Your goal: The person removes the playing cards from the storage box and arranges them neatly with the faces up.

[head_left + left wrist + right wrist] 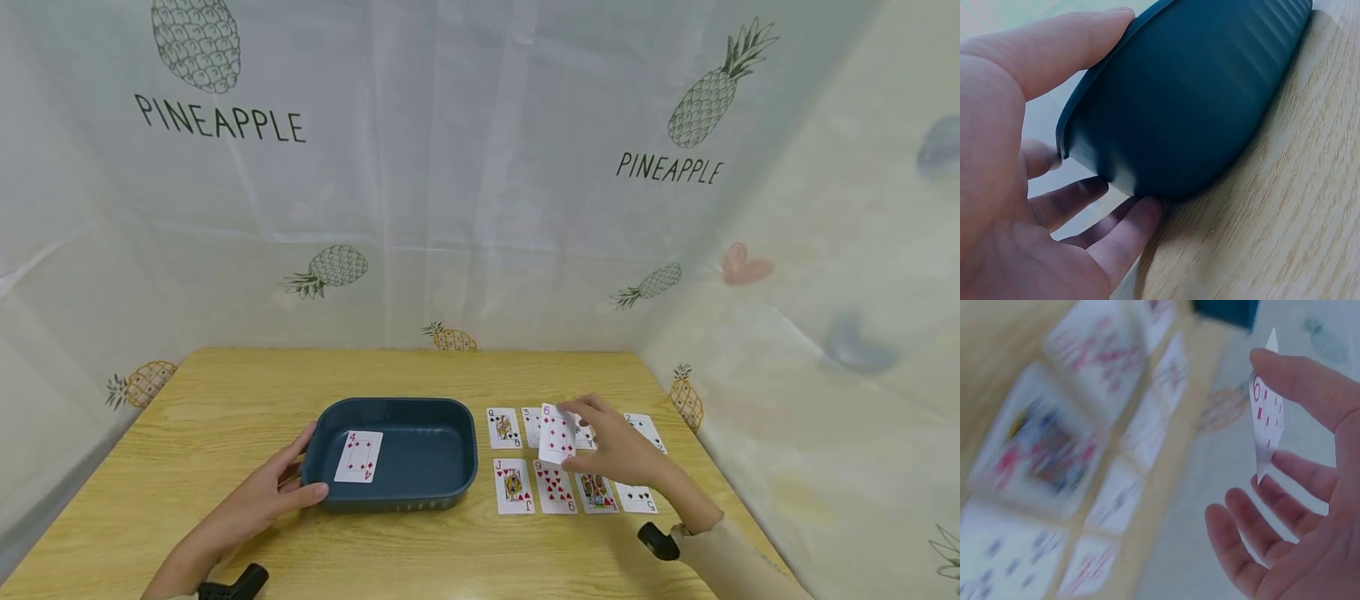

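Observation:
In the head view my left hand [258, 500] holds the left end of a dark blue rectangular tray [420, 505]. The left wrist view shows the thumb at the rim and fingertips against the outer wall. Inside the tray lies a four of diamonds [358, 457], face up. My right hand [624, 450] pinches a six of diamonds [557, 435] by its edges between thumb and fingers, lifted above the card rows. In the right wrist view this six [1266, 419] stands nearly edge-on, while the other fingers are spread off it.
Right of the tray, face-up cards lie in two rows on the wooden table [420, 554]. The front row has a jack [513, 487], a nine [553, 492], a king [596, 493] and a five [637, 498]. Behind are a queen [503, 428], a three and others, partly covered.

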### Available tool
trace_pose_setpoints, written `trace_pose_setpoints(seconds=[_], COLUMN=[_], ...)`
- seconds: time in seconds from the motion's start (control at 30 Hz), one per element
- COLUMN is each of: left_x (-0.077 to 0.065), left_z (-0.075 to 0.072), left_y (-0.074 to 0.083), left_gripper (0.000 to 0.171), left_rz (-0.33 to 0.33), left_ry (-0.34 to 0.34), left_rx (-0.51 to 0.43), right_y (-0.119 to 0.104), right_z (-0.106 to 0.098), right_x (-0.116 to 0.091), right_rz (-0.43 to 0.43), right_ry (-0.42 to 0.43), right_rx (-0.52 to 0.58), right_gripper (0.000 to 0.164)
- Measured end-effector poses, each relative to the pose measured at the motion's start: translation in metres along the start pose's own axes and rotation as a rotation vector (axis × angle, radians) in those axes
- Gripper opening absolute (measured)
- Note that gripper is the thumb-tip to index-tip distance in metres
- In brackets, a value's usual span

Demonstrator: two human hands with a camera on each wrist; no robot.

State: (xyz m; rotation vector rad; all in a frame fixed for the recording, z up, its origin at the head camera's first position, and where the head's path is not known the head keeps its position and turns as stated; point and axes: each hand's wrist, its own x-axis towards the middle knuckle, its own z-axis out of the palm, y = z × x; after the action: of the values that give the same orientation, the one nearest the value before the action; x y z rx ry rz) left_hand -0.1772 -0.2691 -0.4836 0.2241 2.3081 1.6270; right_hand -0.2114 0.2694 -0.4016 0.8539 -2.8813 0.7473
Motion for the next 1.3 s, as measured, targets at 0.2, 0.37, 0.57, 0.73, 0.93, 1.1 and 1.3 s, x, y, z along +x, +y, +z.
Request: trace_pose_setpoints(seconds=[0.2, 0.37, 0.57, 0.73, 0.93, 1.1, 1.3], left_x=[0.001, 0.0, 0.0, 0.0, 0.001, 0.001, 0.001], left_z=[0.0, 0.0, -0.001, -0.001, 0.0, 0.0, 0.0], left_y=[0.0, 0.002, 0.001, 0.002, 0.003, 0.003, 0.001], left_gripper=[0.098, 0.098, 0.098, 0.098, 0.098, 0.098, 0.098], left_rz=[0.008, 0.005, 0.017, 0.017, 0.015, 0.018, 0.016], left_ry=[-0.002, 0.001, 0.0, -0.004, -0.003, -0.006, -0.008], left_rx=[0.0, 0.019, 0.004, -0.003, 0.002, -0.007, -0.006], right_y=[0.043, 0.079, 0.112, 0.129, 0.137, 0.142, 0.146], right_z=[-0.02, -0.037, -0.052, -0.058, -0.062, -0.059, -0.054], right_x=[-0.037, -0.058, -0.07, -0.079, -0.092, -0.1, -0.101], right_rz=[0.022, 0.062, 0.02, 0.042, 0.125, 0.152, 0.162], right_ry=[-0.035, -0.063, -0.097, -0.161, -0.244, -0.284, -0.311], right_rx=[-0.009, -0.063, -0.112, -0.113, -0.036, 0.011, 0.044], right_gripper=[0.079, 0.08, 0.076, 0.076, 0.079, 0.078, 0.079])
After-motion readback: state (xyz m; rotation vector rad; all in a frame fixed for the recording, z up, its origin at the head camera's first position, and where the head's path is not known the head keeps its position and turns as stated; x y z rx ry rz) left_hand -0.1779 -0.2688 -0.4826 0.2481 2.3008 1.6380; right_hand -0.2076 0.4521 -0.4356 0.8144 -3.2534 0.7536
